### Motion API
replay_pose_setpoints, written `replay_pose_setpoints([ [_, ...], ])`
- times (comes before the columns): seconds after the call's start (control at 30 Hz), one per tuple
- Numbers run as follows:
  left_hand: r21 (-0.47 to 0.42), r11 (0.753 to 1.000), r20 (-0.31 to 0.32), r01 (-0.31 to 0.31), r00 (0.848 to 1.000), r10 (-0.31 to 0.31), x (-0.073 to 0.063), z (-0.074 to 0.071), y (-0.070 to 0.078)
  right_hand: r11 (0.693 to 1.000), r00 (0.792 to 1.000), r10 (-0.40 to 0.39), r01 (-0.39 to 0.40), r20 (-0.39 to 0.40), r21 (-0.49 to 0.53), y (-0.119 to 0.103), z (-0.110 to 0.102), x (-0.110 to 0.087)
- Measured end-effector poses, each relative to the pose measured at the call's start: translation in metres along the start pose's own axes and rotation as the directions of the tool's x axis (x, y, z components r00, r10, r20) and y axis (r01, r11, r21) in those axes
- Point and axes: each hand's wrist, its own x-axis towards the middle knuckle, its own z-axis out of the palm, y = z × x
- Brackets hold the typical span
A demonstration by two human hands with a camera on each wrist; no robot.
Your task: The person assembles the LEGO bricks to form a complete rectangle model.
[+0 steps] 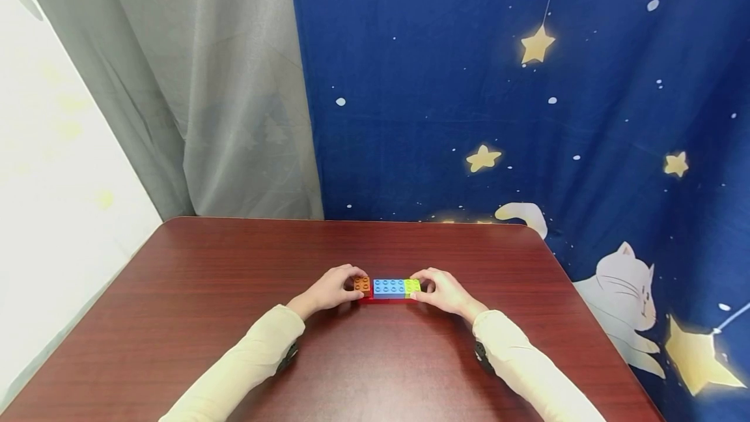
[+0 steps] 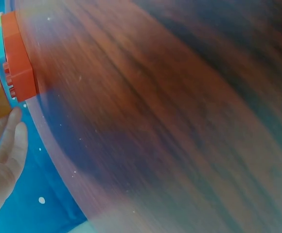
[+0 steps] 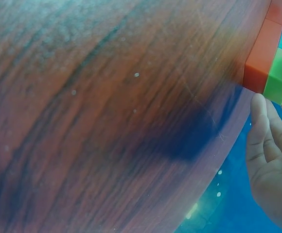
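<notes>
A row of red toy bricks (image 1: 389,301) lies on the table, with a blue brick (image 1: 389,288) and a lime green brick (image 1: 412,286) seated on top. My left hand (image 1: 334,285) pinches an orange brick (image 1: 361,284) over the row's left end. Bare red studs show beside that brick in the left wrist view, so it sits slightly apart from the red base (image 2: 22,68). On the other end, my right hand (image 1: 445,290) holds the green brick (image 3: 277,77) between thumb and fingers. Its underside meets the red brick (image 3: 262,56) in the right wrist view.
A dark red-brown wooden table (image 1: 234,246) spreads around the bricks, its far corners rounded. Behind it hang a grey curtain (image 1: 246,83) and a blue curtain (image 1: 410,83) with stars and a white cat. A bright white surface (image 1: 53,181) borders the left edge.
</notes>
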Motion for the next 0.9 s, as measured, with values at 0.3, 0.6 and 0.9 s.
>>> replay_pose_setpoints([
  [0.3, 0.048, 0.999, 0.001, 0.005, 1.000, -0.005, 0.0038, 0.0036, 0.0032, 1.000, 1.000, 0.018, -0.018, 0.002, 0.004, -0.0002, 0.0003, 0.0006],
  [0.6, 0.079, 0.997, -0.004, -0.015, 1.000, 0.015, 0.0059, 0.0051, 0.0033, 1.000, 1.000, 0.023, -0.023, 0.001, 0.006, 0.0014, 0.0007, 0.0011],
  [0.9, 0.087, 0.996, -0.028, 0.007, 1.000, -0.005, 0.0069, 0.0078, 0.0028, 0.999, 1.000, 0.030, -0.030, 0.001, 0.021, 0.0007, 0.0011, 0.0000],
])
